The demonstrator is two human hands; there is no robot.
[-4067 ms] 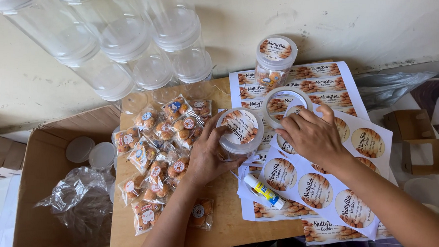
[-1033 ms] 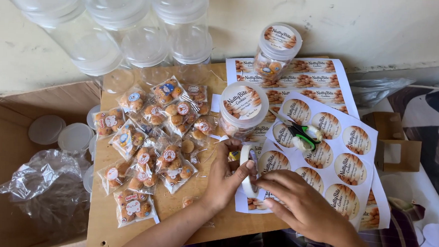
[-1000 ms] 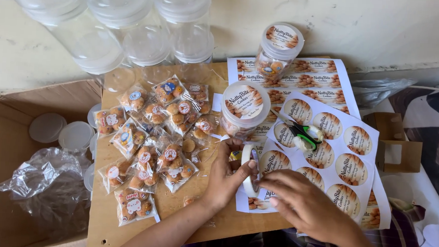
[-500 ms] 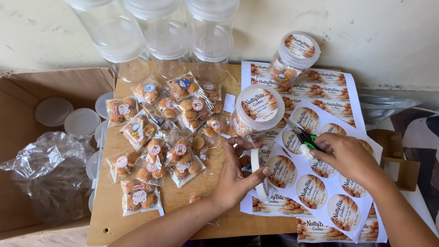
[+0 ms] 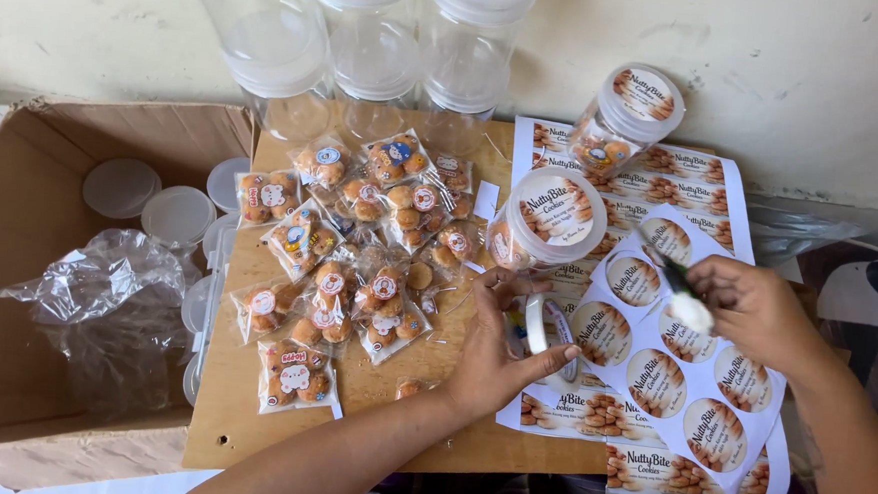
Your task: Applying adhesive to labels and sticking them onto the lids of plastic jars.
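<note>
Tape first: your left hand [image 5: 493, 355] pinches an upright roll of clear tape [image 5: 538, 324] between thumb and fingers, standing it on edge near the front edge of the wooden board [image 5: 370, 424], where the board meets the label sheets. Your right hand [image 5: 751, 309] is closed around a small tool with a dark handle and a pale blurred tip [image 5: 685, 300]; it is too smeared for you to tell what kind of tool it is. That hand hovers over the sheet of round cookie labels [image 5: 672, 380], which overlaps the board's right edge and hangs past its front right corner.

Just behind your left fingers stands a filled plastic jar with a labelled white lid [image 5: 551, 218], close to the board's right edge. A second labelled jar [image 5: 626, 117] lies tilted farther back on another label sheet [image 5: 708, 181], near the far right corner. Small clear packets of cookies [image 5: 348, 262] are spread over the middle and left half of the board, some overlapping. Along the far edge you have a row of empty clear jars [image 5: 369, 53] against the wall. Off the left edge sits an open cardboard box [image 5: 17, 275] holding crumpled clear plastic [image 5: 106, 300] and loose white lids [image 5: 175, 213].
</note>
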